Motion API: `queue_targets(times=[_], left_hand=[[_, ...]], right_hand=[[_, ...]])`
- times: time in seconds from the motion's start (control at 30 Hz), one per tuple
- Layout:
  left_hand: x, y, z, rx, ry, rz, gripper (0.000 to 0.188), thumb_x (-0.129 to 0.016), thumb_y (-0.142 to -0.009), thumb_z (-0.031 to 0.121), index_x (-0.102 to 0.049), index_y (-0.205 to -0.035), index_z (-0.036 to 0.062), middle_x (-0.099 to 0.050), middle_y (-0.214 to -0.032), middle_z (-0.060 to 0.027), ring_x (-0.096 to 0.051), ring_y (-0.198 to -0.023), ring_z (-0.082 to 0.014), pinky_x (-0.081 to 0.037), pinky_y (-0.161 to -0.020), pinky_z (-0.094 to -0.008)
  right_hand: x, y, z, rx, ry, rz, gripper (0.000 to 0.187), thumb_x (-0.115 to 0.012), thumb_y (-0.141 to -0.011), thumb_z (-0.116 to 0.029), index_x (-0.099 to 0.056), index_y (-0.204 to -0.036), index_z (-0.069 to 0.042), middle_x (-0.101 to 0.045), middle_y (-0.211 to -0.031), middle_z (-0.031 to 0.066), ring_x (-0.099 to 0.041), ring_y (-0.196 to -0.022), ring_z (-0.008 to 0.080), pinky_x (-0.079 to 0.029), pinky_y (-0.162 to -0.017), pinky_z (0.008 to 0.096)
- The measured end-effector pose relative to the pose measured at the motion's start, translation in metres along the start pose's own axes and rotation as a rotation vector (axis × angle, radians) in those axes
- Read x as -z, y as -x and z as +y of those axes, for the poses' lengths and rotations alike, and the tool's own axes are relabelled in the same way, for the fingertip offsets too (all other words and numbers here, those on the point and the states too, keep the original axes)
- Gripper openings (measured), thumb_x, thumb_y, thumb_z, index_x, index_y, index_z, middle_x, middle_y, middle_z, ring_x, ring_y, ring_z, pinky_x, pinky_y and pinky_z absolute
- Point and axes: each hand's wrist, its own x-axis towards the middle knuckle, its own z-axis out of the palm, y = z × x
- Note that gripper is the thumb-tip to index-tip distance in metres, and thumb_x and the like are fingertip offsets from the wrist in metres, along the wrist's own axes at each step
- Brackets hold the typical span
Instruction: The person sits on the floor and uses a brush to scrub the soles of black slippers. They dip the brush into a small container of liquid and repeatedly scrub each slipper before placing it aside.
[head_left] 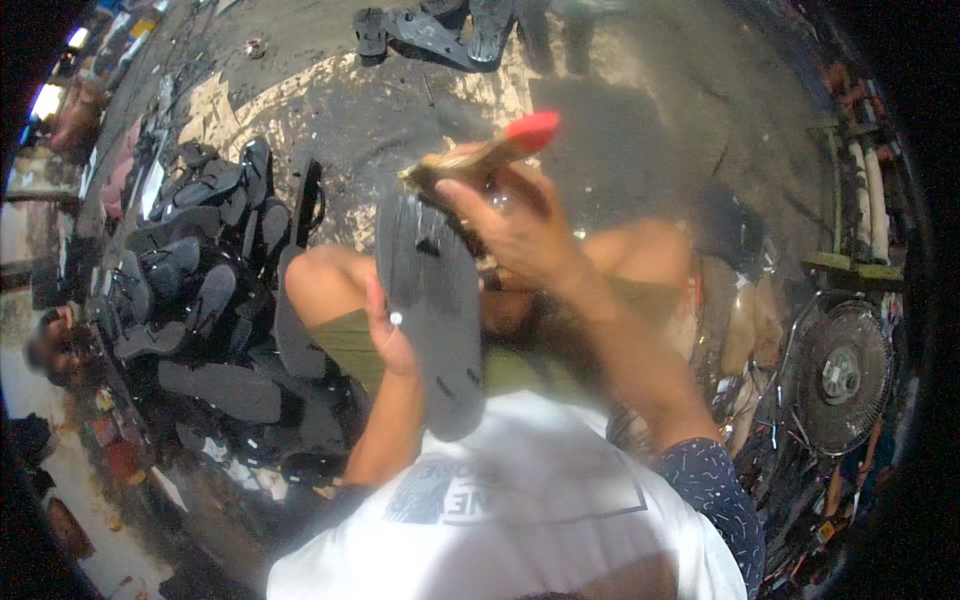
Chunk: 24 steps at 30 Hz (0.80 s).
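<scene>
Left hand's [388, 335] grip is closed on the side edge of a long, rounded, dark-grey flat sole [430, 300], which we see held above the lap. Right hand's [515, 225] grip is closed around a tan, red-ended tool [478, 155], too motion-blurred for us to name; its tan end is at the sole's far end. We spot dark printed lettering on the white cloth shirt [560, 480]. Black strapped sandals [213, 297] lie piled to the left.
</scene>
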Motion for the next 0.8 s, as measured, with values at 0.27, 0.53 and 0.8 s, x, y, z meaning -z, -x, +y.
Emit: queue_targets(times=[0.27,0.53,0.8], left_hand=[[0.036,0.029,-0.002,-0.006,-0.190,0.167,0.077,-0.048,-0.097,0.066,-0.050,-0.141,0.0033,-0.063,-0.131,-0.0139,-0.067,-0.108,-0.0302,-0.056,-0.093,-0.0415],[-0.013,-0.045,0.017,-0.226,0.092,0.018,0.064,-0.047,-0.100,0.060,-0.063,-0.127,0.0036,-0.068,-0.123,-0.0137,-0.066,-0.109,-0.0248,-0.053,-0.097,-0.0400],[0.012,-0.067,0.032,0.133,0.071,-0.131,0.077,-0.051,-0.095,0.067,-0.056,-0.134,0.0003,-0.066,-0.124,-0.0164,-0.067,-0.100,-0.0296,-0.058,-0.087,-0.0431]], right_hand=[[0.050,-0.001,-0.034,-0.930,-0.763,0.254,0.031,-0.074,-0.094,-0.024,-0.070,-0.108,0.003,-0.073,-0.098,0.0076,-0.067,-0.085,0.0117,-0.055,-0.077,0.0280],[-0.016,0.014,-0.038,0.005,-0.160,0.167,0.031,-0.071,-0.091,-0.011,-0.069,-0.122,-0.008,-0.070,-0.115,0.0126,-0.066,-0.102,0.0280,-0.051,-0.093,0.0389],[-0.014,0.019,-0.018,0.160,-0.418,-0.041,0.034,-0.077,-0.084,-0.011,-0.070,-0.117,-0.008,-0.069,-0.112,0.0123,-0.065,-0.104,0.0301,-0.049,-0.092,0.0405]])
